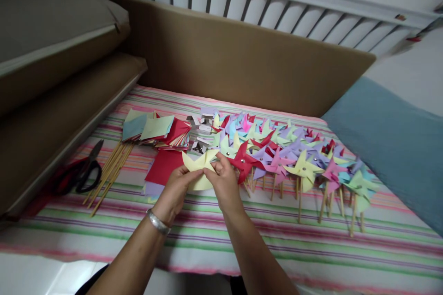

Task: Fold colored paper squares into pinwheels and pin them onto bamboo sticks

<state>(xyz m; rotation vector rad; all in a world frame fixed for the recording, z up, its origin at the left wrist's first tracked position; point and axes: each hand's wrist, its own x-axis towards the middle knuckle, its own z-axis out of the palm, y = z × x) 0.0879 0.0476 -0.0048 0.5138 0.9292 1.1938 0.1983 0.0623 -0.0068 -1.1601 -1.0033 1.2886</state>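
Observation:
Between my two hands is a pale yellow paper pinwheel [198, 162], its points folded in toward the middle. My left hand [177, 189] pinches it from the left, thumb near the centre, a silver bracelet [158, 222] on that wrist. My right hand [224, 179] grips the other side, its thumb meeting the left one. No stick shows on this pinwheel. Just behind it lies a small open box [200, 146] with shiny bits inside. A red paper sheet [162, 167] lies partly behind my left hand.
Many finished pinwheels on sticks, among them a red pinwheel [243, 161], cover the right side. Stacked coloured paper [157, 129], bare wooden sticks [110, 175] and black scissors [88, 170] lie left on the striped cloth [207, 239]. Brown cushions [69, 87] rise at left; a brown panel [235, 55] stands behind.

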